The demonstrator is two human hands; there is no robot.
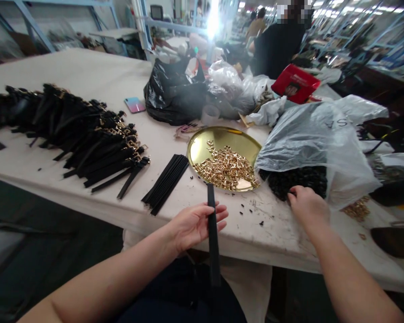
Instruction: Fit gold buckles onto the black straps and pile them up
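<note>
My left hand (198, 224) grips a flat black strap (213, 244) between thumb and fingers, its lower end hanging over my lap. At the mouth of a clear plastic bag (299, 139), my right hand (308, 206) touches a heap of small black pieces (279, 181); its fingertips are partly hidden, so I cannot tell whether it holds one. Beyond my left hand lies a round gold tray (198, 139) bearing many small gold metal buckles (229, 168). A neat stack of black straps (166, 181) sits left of the tray.
Straps with gold hardware (84, 130) pile up along the left of the table. A phone (134, 105), a black plastic bag (173, 92) and a red packet (294, 84) lie farther back. Loose black bits (251, 211) dot the front edge. A person (278, 42) is in the background.
</note>
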